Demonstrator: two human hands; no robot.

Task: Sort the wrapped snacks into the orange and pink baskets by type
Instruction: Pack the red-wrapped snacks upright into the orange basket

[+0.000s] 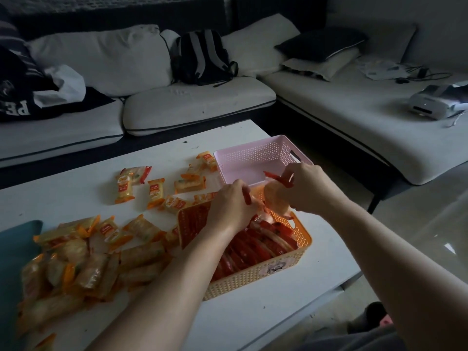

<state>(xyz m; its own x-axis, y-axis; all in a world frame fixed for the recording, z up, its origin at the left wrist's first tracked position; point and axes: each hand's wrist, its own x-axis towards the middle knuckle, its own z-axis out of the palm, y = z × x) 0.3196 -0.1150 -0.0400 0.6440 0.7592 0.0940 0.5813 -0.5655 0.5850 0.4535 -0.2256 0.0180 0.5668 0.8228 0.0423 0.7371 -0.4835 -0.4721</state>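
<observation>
— Two hands on one snack, is that what we see?
— Yes. We see the left hand [231, 203] and the right hand [307, 188] both closed on a red-wrapped snack [276, 198], each pinching one end of it. It hangs in the air over the far end of the orange basket [253, 282], just in front of the pink basket [255, 153].
— And what do we find in the baskets?
— We see the orange basket packed with red-wrapped snacks [255, 247]. The bare part of the pink basket's floor looks clear to us, though the hands hide some of it.
— Where is the other kind?
— Orange-wrapped snacks [86, 262] lie heaped on the white counter [253, 323] to the left of the orange basket, some of them touching its left wall. A few more orange-wrapped packets [155, 192] are scattered farther back, near the left wall of the pink basket.
— What do we have around the counter?
— A teal cushion [15, 252] sits at its left edge. Behind it we see a white sofa [197, 105] with a dark backpack [200, 57] leaning on the back cushions, and a small white device [430, 103] lies on the sofa's right section.
</observation>
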